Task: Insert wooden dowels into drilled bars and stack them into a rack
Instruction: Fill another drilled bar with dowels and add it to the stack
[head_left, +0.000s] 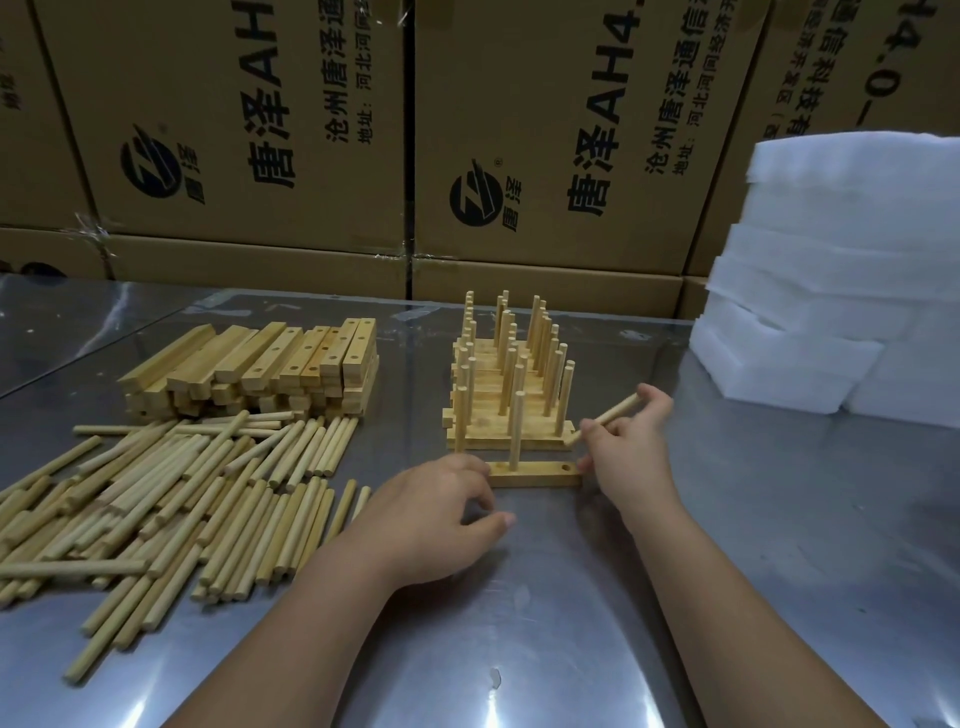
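Right hand (628, 447) pinches a dowel (607, 417), tilted, tip just beside the empty end hole (567, 468) of the drilled bar (540, 475), which lies on the steel table (779, 519) in front of the rack (511, 395). Left hand (436, 514) curls over the bar's left end. Bring the dowel upright before pushing, keep the bar pinned flat

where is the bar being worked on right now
In the head view the bar lies on the metal table just right of centre, right in front of the finished rack, between the left hand and the right hand holding a dowel.
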